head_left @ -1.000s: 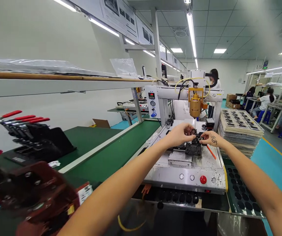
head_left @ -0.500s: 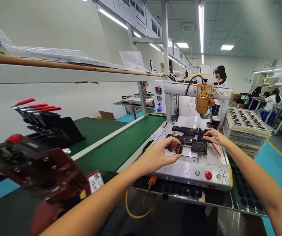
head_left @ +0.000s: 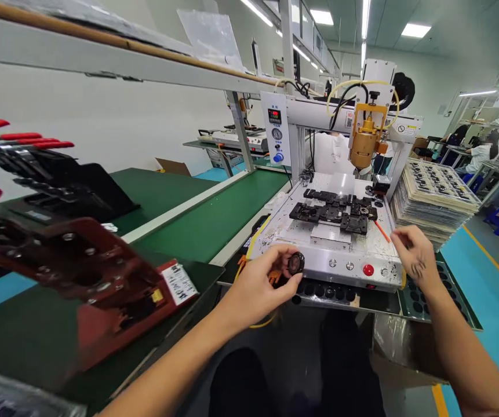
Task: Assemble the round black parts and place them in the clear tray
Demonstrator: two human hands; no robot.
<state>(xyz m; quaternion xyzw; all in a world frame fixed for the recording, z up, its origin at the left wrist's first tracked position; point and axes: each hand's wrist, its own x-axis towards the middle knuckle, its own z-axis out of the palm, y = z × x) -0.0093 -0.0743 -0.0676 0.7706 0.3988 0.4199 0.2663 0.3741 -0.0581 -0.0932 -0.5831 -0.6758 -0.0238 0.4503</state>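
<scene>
My left hand (head_left: 263, 279) pinches a small round black part with a ring-shaped rim (head_left: 295, 263) between thumb and fingers, in front of the machine's front panel. To the right of the machine bed, my right hand (head_left: 416, 255) is raised with its fingers curled towards the thumb; whatever is between them, if anything, I cannot make out. An orange stick (head_left: 382, 231) lies on the bed close to its fingertips. On the white bed sits a cluster of black fixture blocks (head_left: 330, 213), apart from both hands. A brass-coloured machine head (head_left: 363, 147) hangs above it.
A green belt (head_left: 214, 214) runs along the left. Nearer stands a dark red clamp fixture (head_left: 114, 289). Stacked trays (head_left: 438, 200) rise on the right, beside a tray of black discs (head_left: 451, 292). The front panel has a red button (head_left: 368, 270). People sit farther back.
My right hand has left the fixture blocks and moved right, off the bed. My left hand has drawn back towards me with the round part. The view has tilted down.
</scene>
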